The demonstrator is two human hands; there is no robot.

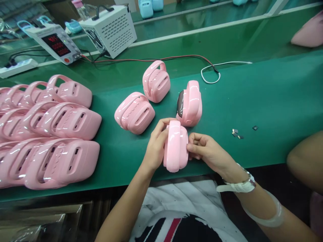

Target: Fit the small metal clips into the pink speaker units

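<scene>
Three rows of pink devices [87, 124] stand at our far left, each row showing at least three looped handles; they overlap and run out of view, so we cannot settle the full count. Behind them lies one white power strip [19, 68]. Next we have one bench power supply [54, 43] with three lit red lines: the top one appears to read 4.05, and the two below look like zeros. Beside it stands one white vented box [112, 30].

Two loose pink units [141, 117] stand near each other on the green bench [264, 97], handles up, and at the back we see two light-blue units [145, 8]. Our left hand [156, 144] grips one held pink device [174, 148] by its left side, over the near part of the bench. Just behind it stands one dark-fronted pink unit [190, 104]; we cannot tell whether the two touch. Our right hand [208, 151] is mostly closed, thumb and forefinger pinched at the held device's right side; we cannot tell whether anything small sits between them. One white band [239, 186] circles that wrist.

Farther back lies one looped white cable [212, 82]. We count four small dark cards [235, 130], three close together and one just apart, too small for us to read. One pink rounded shape [309, 32] is cut off at our far right
</scene>
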